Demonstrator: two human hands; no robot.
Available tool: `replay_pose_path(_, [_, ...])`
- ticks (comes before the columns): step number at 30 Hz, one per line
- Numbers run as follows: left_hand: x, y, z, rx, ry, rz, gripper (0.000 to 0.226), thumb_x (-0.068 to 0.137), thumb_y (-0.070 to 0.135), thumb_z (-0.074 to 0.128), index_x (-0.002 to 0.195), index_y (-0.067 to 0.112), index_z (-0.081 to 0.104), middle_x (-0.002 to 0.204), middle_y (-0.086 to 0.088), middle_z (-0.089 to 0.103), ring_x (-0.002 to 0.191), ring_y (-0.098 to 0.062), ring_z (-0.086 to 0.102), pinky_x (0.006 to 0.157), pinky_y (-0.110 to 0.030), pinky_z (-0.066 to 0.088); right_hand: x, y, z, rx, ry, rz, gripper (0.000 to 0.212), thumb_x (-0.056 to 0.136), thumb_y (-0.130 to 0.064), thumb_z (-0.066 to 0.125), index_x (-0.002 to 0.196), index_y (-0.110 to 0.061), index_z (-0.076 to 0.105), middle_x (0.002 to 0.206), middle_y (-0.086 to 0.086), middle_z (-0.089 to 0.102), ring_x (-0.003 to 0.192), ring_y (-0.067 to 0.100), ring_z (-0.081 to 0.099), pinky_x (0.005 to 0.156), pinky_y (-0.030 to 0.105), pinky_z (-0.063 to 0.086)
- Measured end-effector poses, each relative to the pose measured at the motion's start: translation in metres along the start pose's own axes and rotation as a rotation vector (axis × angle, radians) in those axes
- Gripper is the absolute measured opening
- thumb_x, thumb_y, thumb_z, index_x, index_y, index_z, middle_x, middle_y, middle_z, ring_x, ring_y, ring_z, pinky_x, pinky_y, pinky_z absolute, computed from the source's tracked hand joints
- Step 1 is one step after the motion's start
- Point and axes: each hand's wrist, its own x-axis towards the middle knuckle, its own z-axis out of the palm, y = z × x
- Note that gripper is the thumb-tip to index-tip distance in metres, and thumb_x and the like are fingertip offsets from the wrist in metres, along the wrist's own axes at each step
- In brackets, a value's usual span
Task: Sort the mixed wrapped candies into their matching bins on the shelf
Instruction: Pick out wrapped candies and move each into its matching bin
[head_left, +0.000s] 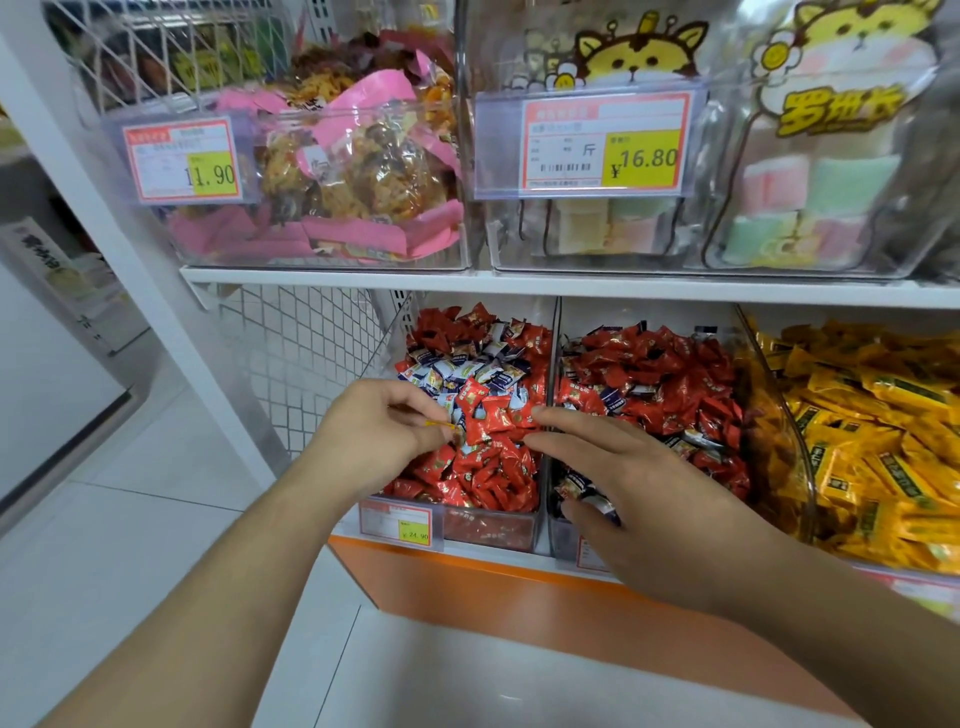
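picking through the mixed bin (519, 525), the left hand (379, 431) pinches a small yellow-edged candy (440, 425) at its fingertips while the right hand (623, 478), fingers straight and empty, hovers beside it over red candies (493, 415); next likely carrying that piece rightward to the yellow bin (800, 447).

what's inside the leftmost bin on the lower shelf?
The leftmost bin holds mostly red wrapped candies, with blue-and-white wrapped candies mixed in near the middle and back. The left hand covers the near-left part, and deeper layers are hidden.
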Motion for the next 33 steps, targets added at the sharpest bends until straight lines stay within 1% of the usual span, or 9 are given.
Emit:
replay_pose_path(4, [-0.006,0.007,-0.004,-0.103,0.081,0.015,0.010,0.080,0.022,0.089,0.083,0.023,0.080,0.083,-0.001,0.078,0.080,-0.011,0.073,0.068,-0.013,0.048,0.000,0.000,-0.001,-0.004,0.010,-0.005,0.063,0.104,-0.030,0.055,0.158,-0.045,0.027,0.163,-0.036,0.008,0.152,-0.005,0.008,0.125,0.023,0.014])
replay_pose_path(8, [-0.020,0.031,-0.007,-0.296,0.093,0.087,0.010,0.081,0.023,0.088,0.089,0.025,0.082,0.089,-0.003,0.078,0.084,-0.020,0.076,0.081,-0.031,0.059,-0.001,-0.002,-0.001,0.032,0.044,0.012,0.067,0.103,-0.031,0.056,0.160,-0.043,0.021,0.164,-0.031,0.014,0.152,-0.006,0.009,0.125,0.021,0.016])
replay_pose_path(12, [-0.045,0.067,0.011,-0.479,-0.030,0.108,0.010,0.083,0.017,0.084,0.092,0.014,0.080,0.086,-0.009,0.079,0.080,-0.027,0.078,0.076,-0.031,0.063,-0.003,-0.008,-0.009,0.206,0.156,0.125,0.067,0.100,-0.040,0.063,0.156,-0.043,0.026,0.158,-0.025,0.035,0.142,-0.004,0.034,0.109,0.012,0.033])
replay_pose_path(16, [-0.061,0.082,0.048,-0.560,-0.114,0.125,0.014,0.077,0.019,0.086,0.084,0.012,0.077,0.085,-0.011,0.078,0.082,-0.027,0.078,0.079,-0.037,0.063,-0.011,-0.012,-0.021,0.345,0.329,0.142,0.048,0.096,-0.036,0.071,0.139,-0.035,0.049,0.124,-0.023,0.063,0.117,-0.006,0.057,0.095,0.016,0.050])
replay_pose_path(19, [-0.064,0.087,0.067,-0.556,-0.153,0.145,0.013,0.075,0.025,0.086,0.077,0.017,0.076,0.085,-0.009,0.078,0.085,-0.026,0.078,0.084,-0.041,0.062,-0.024,-0.006,-0.030,0.239,0.410,0.182,0.030,0.098,-0.031,0.068,0.127,-0.033,0.058,0.103,-0.019,0.068,0.092,0.001,0.064,0.076,0.024,0.054])
replay_pose_path(22, [-0.066,0.093,0.077,-0.512,-0.168,0.140,0.006,0.085,0.017,0.081,0.079,0.018,0.078,0.085,-0.004,0.077,0.084,-0.021,0.078,0.081,-0.039,0.064,-0.039,0.014,-0.043,0.079,0.405,0.286,0.030,0.100,-0.039,0.062,0.129,-0.035,0.058,0.102,-0.016,0.068,0.083,0.006,0.062,0.071,0.033,0.056])
replay_pose_path(26, [-0.063,0.093,0.078,-0.330,-0.174,0.172,0.008,0.090,0.024,0.077,0.083,0.026,0.079,0.086,0.002,0.077,0.085,-0.015,0.076,0.078,-0.039,0.064,-0.062,0.066,-0.072,-0.146,0.528,0.478,0.032,0.099,-0.035,0.063,0.127,-0.019,0.064,0.107,0.002,0.072,0.096,0.026,0.067,0.075,0.042,0.058])
replay_pose_path(30, [-0.058,0.088,0.073,-0.148,-0.117,0.218,0.006,0.089,0.033,0.077,0.083,0.033,0.078,0.088,0.010,0.077,0.085,-0.006,0.072,0.088,-0.035,0.058,-0.077,0.105,-0.094,-0.259,0.448,0.742,0.045,0.094,-0.035,0.067,0.134,-0.014,0.063,0.100,0.018,0.070,0.102,0.041,0.062,0.082,0.045,0.054])
replay_pose_path(33, [-0.053,0.083,0.065,-0.069,-0.103,0.243,0.006,0.090,0.035,0.075,0.085,0.040,0.076,0.090,0.016,0.076,0.088,0.000,0.070,0.089,-0.032,0.054,-0.072,0.105,-0.094,-0.235,0.408,0.737,0.052,0.093,-0.033,0.068,0.140,-0.017,0.058,0.101,0.017,0.067,0.107,0.040,0.057,0.084,0.042,0.050])
